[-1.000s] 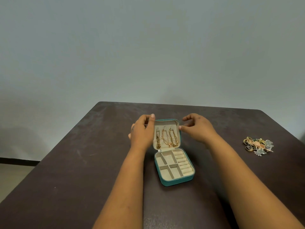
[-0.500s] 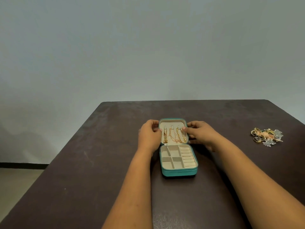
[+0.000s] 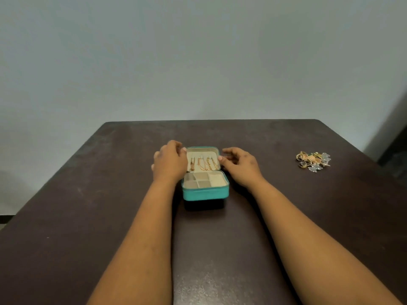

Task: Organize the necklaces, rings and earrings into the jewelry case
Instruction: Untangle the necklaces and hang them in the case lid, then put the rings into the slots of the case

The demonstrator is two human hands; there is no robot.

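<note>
1. Head view: plain grey wall behind dark brown table.
2. Teal jewelry case sits open between both hands, necklaces hung in its raised lid.
3. Left hand grips the lid's left edge, fingers curled.
4. Right hand has curled fingers at the lid's right edge; contact unclear.
5. Pile of rings and earrings lies well right of right hand.
6. Risk: jolting the lid could tangle chains.

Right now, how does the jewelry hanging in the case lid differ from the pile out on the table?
The gold chains hang in separate strands inside the lid of the teal jewelry case; the loose pile lies jumbled on the dark table, far right. The chains look all gold; the pile mixes gold rings with pale pieces. Both are jewelry.
</note>
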